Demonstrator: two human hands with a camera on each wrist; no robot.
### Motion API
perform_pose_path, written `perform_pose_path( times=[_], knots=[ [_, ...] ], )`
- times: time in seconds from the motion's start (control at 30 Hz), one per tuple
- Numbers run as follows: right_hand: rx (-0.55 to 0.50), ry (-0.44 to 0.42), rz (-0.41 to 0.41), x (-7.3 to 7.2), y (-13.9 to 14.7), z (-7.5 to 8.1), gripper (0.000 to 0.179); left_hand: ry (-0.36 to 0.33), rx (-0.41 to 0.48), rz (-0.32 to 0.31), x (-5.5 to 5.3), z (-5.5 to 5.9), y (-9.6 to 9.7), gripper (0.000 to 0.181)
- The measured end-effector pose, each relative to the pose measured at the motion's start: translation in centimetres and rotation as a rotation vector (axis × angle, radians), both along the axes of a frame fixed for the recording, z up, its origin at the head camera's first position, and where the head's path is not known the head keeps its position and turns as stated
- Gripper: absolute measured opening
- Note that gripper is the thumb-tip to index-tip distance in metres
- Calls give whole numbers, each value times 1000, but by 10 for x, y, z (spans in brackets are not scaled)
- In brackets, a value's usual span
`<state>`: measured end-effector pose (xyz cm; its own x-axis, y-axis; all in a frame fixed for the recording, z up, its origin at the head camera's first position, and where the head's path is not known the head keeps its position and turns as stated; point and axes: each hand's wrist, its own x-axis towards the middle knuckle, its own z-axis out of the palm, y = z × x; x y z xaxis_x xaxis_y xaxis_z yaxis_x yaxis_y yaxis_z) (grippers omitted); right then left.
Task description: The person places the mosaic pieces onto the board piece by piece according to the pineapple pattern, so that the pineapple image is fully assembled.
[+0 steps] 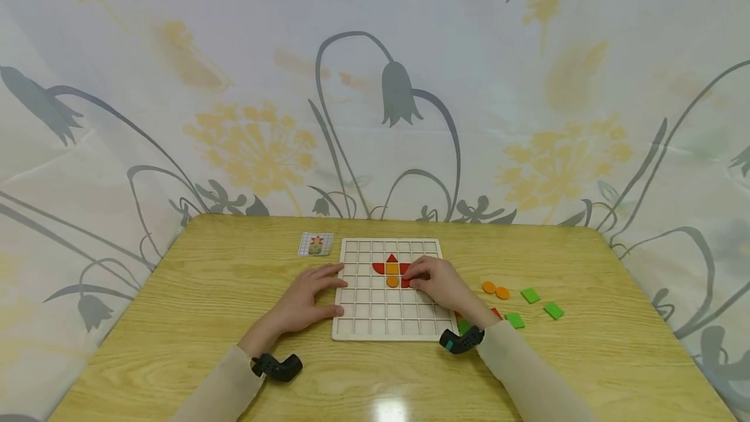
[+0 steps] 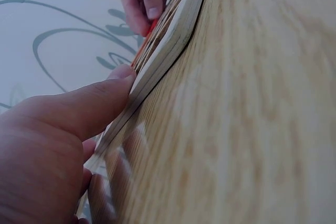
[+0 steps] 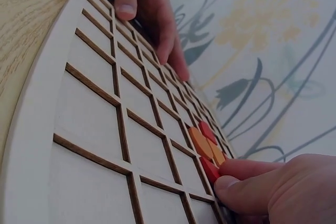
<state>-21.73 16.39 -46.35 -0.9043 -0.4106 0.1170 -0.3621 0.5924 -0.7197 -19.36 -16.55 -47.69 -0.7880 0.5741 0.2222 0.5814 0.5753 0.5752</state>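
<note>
A wooden grid board lies on the table. In its middle cells are a red triangle, an orange square, an orange disc and a red piece with a rounded edge. My right hand pinches a red piece between thumb and finger at the cell right of the disc; the fingers partly hide its shape. Another red piece shows just above, partly covered. My left hand rests with spread fingers at the board's left edge, its thumb touching the rim.
A small pattern card with a pineapple picture lies behind the board's left corner. Right of the board are two orange discs and several green squares. A red piece and a green piece are partly hidden by the right forearm.
</note>
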Motion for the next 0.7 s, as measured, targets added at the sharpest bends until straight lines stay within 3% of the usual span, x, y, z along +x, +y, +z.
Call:
perform_pose_path(
  times=[0.37, 0.7],
  knots=[
    [-5, 13, -12, -3, -2, -4, 18, 6, 3, -2, -1, 0, -1, 47],
    [-65, -12, -9, 4, -4, 3, 19, 12, -2, -4, -1, -2, 0, 46]
  ],
)
